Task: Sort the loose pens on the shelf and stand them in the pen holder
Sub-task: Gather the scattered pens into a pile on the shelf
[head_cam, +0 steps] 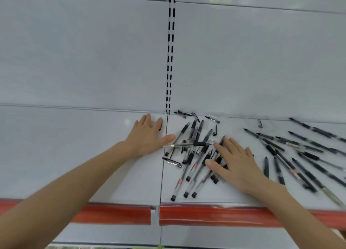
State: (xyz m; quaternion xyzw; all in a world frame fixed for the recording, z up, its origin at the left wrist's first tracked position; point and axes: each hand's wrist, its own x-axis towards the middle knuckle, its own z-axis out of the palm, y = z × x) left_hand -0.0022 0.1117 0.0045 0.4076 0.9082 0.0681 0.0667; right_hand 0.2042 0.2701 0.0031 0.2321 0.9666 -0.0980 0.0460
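though illegible, red labels (180, 181) on pens (201, 144) beside right hand (236, 160)

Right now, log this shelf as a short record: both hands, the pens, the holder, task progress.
left hand: flat on the shelf, fingers straight, just left of the central pen pile
right hand: flat on the central pen pile, fingers spread
right pen group: loose on the shelf, untouched
loose cap: at the pile's left edge
pen holder: not in view
progress: every visible pen lies flat
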